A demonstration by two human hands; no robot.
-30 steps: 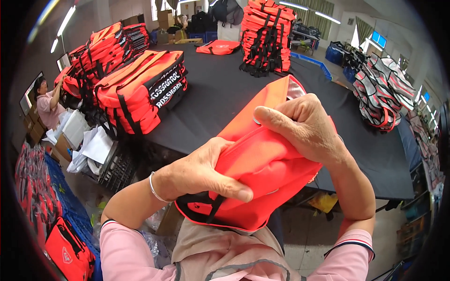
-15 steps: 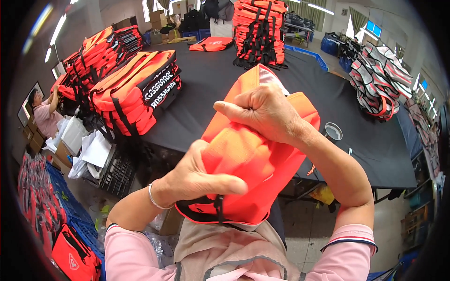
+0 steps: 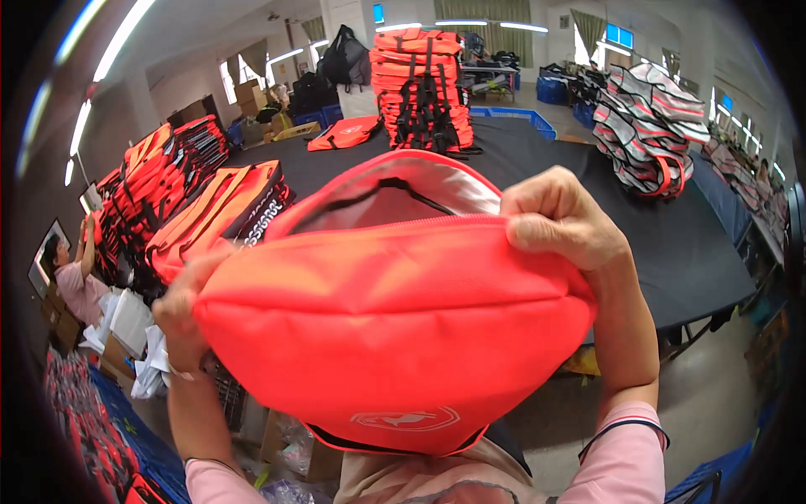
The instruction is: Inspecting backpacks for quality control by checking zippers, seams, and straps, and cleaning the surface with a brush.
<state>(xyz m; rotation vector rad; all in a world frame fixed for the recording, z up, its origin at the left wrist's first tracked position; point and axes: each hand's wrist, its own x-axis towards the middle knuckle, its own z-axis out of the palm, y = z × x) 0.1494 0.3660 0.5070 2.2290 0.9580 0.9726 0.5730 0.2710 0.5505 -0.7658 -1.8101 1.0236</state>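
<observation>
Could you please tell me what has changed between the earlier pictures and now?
The red bag has turned broadside and now gapes wide open. The left hand moved left to its end, the right hand rightward; both keep hold. The strapped red stack stayed put.

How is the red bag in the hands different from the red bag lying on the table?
The held bag is up between the left hand and right hand; the lying bag rests on the black table. The held bag bulges, its top gaping to show a pale lining; the lying bag looks flat. Both are red with a pale emblem.
</observation>
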